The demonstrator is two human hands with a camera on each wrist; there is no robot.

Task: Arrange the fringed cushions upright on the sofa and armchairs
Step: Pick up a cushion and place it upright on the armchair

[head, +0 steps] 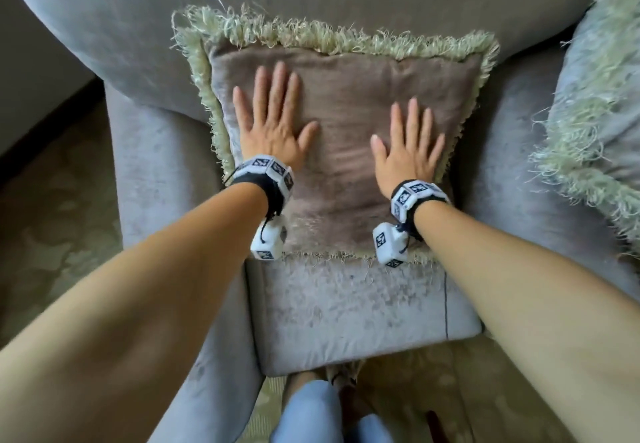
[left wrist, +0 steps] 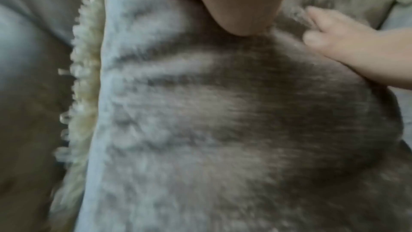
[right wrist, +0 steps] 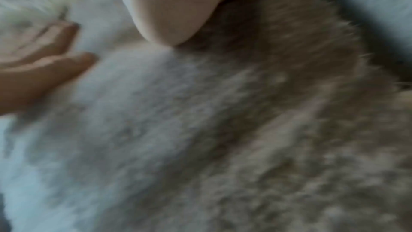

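Observation:
A taupe velvet cushion (head: pixel 346 151) with pale green fringe leans upright against the back of a grey velvet armchair (head: pixel 311 9). My left hand (head: pixel 273 120) lies flat on the cushion's left half, fingers straight and spread. My right hand (head: pixel 408 144) lies flat on its right half, fingers straight as well. In the left wrist view the cushion (left wrist: pixel 200 121) fills the frame, blurred, with the right hand (left wrist: pixel 347 48) at the right. The right wrist view shows the same velvet (right wrist: pixel 223 130) and the left hand (right wrist: pixel 44 59) at the left.
A second fringed cushion (head: pixel 595 103) rests over the chair's right arm. The left armrest (head: pixel 156 200) and seat front (head: pixel 346 311) frame the cushion. Patterned carpet (head: pixel 52 217) lies around the chair. My legs in jeans (head: pixel 311 411) stand at the seat's front.

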